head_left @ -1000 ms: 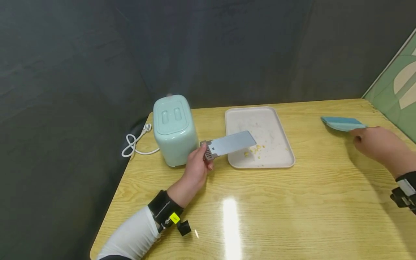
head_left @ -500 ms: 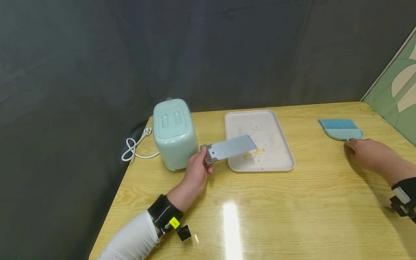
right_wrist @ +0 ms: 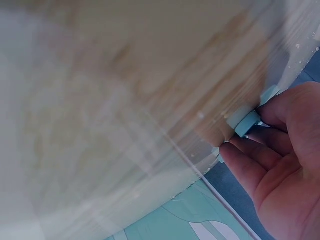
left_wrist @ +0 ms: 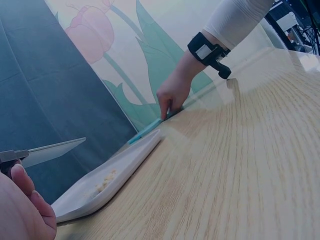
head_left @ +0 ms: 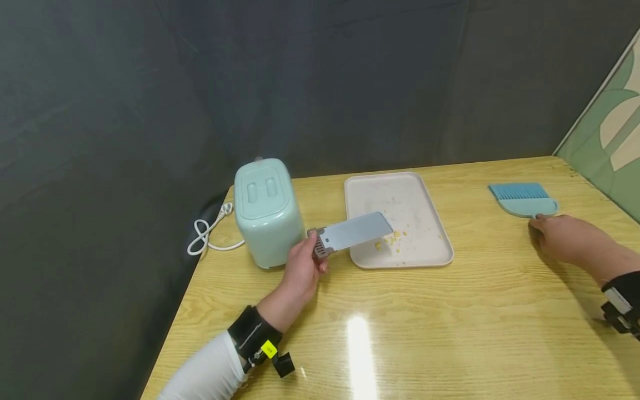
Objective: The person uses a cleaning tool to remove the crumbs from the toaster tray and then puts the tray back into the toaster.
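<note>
In the head view my left hand (head_left: 300, 269) grips the grey slotted end of a flat metal crumb tray (head_left: 356, 230). Its far end hangs over the left part of a pale serving tray (head_left: 395, 191), where yellow crumbs (head_left: 392, 240) are scattered. Far to the right, a turquoise brush (head_left: 527, 207) lies flat on the table, bristles pointing away. My right hand (head_left: 575, 239) pinches its handle; in the right wrist view, the handle end (right_wrist: 247, 124) sits between thumb and fingers.
A mint toaster (head_left: 267, 222) stands just left of the crumb tray, touching or very near my left hand. Its white cord and plug (head_left: 205, 236) lie at the table's left edge. A dark curtain (head_left: 350, 83) hangs behind the wooden table (head_left: 450, 328).
The brush came down from a tilted pose to lie flat on the table, my right hand lowering with it. My left hand and the crumb tray have hardly moved.
</note>
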{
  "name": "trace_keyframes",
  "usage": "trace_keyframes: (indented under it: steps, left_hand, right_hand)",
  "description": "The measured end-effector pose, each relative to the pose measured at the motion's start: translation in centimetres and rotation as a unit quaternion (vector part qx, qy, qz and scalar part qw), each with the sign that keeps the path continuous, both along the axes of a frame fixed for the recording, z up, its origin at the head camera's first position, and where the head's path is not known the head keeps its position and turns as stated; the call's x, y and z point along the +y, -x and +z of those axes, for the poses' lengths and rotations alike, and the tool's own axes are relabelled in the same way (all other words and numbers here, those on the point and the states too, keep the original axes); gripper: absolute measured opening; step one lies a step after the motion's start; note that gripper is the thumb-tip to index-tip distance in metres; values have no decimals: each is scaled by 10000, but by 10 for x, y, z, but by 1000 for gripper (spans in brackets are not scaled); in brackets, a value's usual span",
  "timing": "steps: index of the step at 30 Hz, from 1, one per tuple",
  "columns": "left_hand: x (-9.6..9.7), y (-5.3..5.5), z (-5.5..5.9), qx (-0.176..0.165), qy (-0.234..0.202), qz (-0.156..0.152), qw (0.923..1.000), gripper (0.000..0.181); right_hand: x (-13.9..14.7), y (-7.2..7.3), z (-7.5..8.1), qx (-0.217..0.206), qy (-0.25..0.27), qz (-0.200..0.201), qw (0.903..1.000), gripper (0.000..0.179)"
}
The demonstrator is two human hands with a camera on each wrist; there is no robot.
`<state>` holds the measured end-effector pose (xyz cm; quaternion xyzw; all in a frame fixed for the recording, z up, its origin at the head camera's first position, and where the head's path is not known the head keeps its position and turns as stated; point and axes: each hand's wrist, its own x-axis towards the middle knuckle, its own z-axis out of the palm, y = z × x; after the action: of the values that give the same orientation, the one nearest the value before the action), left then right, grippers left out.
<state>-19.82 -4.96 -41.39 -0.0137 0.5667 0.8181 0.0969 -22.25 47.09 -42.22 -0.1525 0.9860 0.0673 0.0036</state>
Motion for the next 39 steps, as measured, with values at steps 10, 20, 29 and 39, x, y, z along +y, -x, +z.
trace_keyframes:
  steps: [10, 20, 29, 39]
  left_hand:
    - [3, -5, 1, -136, 21, 17, 9999, 44]
    - [6, -11, 6, 67, -13, -101, 9999, 43]
    - [9, -14, 9, 117, -319, -113, 9994, 41]
    - [12, -22, 20, 492, -457, 163, 9976, 39]
  right_hand:
    - [-6, -2, 25, -213, 706, -446, 9963, 41]
    - [-114, -23, 87, 40, 3809, -265, 9242, 44]
    - [-231, -26, 59, -1860, 6319, 691, 7492, 30]
    - [-296, -18, 49, -2571, 7144, -24, 6508, 37]
